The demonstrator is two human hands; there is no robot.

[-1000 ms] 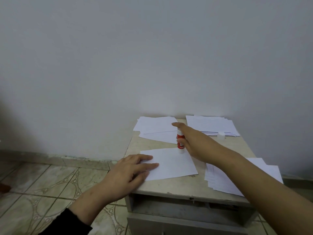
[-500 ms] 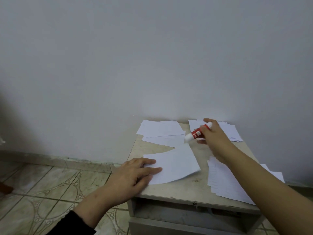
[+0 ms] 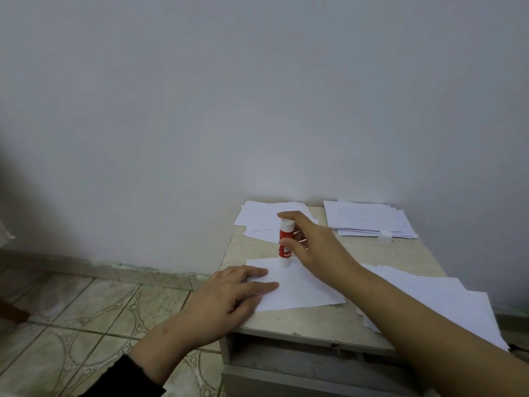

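Nearest the camera, a black sleeve point(image 3: 126, 379) ends at the wrist of the left grip point(image 3: 226, 299). This grip lies flat with its fingers straight and slightly spread, pressing down the left edge of a white sheet point(image 3: 303, 290) at the front left corner of the table point(image 3: 286, 325). To the right of that sheet, under the right forearm, a loose pile of white papers point(image 3: 429, 299) overhangs the table's front right corner.

Further back, the glue stick point(image 3: 286, 242) stands upright with its white lower end touching the sheet near its far edge. The right grip point(image 3: 312, 247) is clamped on it from the right side: the forefinger curls over the white top and the thumb presses the red label. The label carries white writing, too blurred to read.

Beyond, a small white cap point(image 3: 385, 235) sits on the table just in front of a far right paper stack point(image 3: 369, 222). A far left paper stack point(image 3: 266, 219) lies behind the glue stick, against the plain wall point(image 3: 257, 110). Patterned floor tiles point(image 3: 86, 310) show to the left.
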